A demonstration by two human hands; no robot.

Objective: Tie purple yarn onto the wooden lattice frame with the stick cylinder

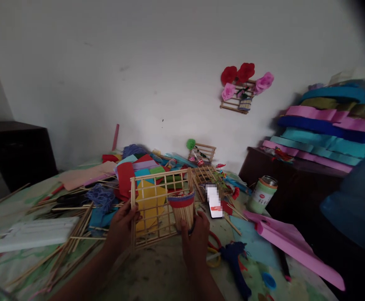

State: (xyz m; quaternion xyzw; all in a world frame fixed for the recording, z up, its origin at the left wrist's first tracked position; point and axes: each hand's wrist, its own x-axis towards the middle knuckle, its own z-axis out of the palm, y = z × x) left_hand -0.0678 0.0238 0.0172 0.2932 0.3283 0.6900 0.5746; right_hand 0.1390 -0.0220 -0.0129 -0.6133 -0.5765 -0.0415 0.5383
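Observation:
Raised above the table is a lattice frame of thin wooden sticks (151, 225), held upright between both hands. My left hand (122, 223) grips its left edge, fingers closed around the stick there. At the lattice's lower right sits a small stick basket (182, 211) with a red and blue band near its rim. My right hand (196, 238) closes around the basket's lower part, thumb in front; whether the basket is fixed to the lattice I cannot tell. Just right of that hand lie scissors (214, 261) and a blue glue gun (236, 267).
Coloured paper (127, 179), blue yarn (100, 198) and loose sticks (82, 225) cover the table's left. A white foam block (34, 234) lies there too. Toward the right are a phone (214, 202), a green jar (262, 194) and a pink paper roll (298, 251). A flowered lattice (237, 102) hangs on the wall.

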